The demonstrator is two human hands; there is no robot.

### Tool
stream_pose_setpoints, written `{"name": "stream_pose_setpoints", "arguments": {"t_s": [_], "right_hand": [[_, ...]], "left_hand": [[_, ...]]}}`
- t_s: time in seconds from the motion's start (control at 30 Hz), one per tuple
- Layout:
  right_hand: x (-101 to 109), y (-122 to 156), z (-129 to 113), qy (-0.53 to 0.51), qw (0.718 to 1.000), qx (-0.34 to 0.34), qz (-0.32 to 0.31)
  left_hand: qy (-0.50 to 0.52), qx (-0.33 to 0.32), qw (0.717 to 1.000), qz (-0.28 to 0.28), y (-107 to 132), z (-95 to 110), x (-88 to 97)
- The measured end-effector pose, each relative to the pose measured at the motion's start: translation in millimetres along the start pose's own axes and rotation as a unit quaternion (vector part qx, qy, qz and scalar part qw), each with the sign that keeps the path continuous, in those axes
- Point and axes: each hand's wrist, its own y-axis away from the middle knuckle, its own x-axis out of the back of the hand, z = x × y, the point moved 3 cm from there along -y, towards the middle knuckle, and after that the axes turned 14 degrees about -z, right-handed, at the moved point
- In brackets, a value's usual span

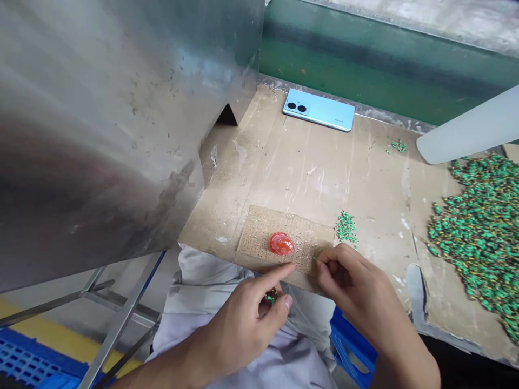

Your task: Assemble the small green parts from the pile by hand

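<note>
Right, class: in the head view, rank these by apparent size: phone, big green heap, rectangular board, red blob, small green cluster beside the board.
1. Big green heap, cut off by the frame edge
2. Rectangular board
3. Phone
Red blob and small green cluster: too alike to rank, both clearly smaller than the phone.

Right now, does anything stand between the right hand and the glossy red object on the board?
Nothing visible does. Between the right hand, which pinches a small green piece, and the glossy red object lies only the speckled board. The index fingertip of the left hand is close, to the near side.
</note>
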Motion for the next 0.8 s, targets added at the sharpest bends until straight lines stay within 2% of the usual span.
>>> {"name": "stream_pose_setpoints", "arguments": {"t_s": [0.17, 0.4, 0.8], "right_hand": [[0.8, -3.2, -2.7, 0.047, 0.999, 0.027, 0.006], [0.0, -2.1, 1.9, 0.044, 0.999, 0.019, -0.004], [4.6, -4.4, -4.2, 0.072, 0.996, 0.051, -0.002]], "left_hand": [[-0.010, 0.006, 1.000, 0.004, 0.4, 0.5, -0.4], [-0.010, 0.001, 1.000, 0.000, 0.0, 3.0, 0.3], [-0.013, -0.004, 1.000, 0.000, -1.4, 3.4, 1.5]]}}
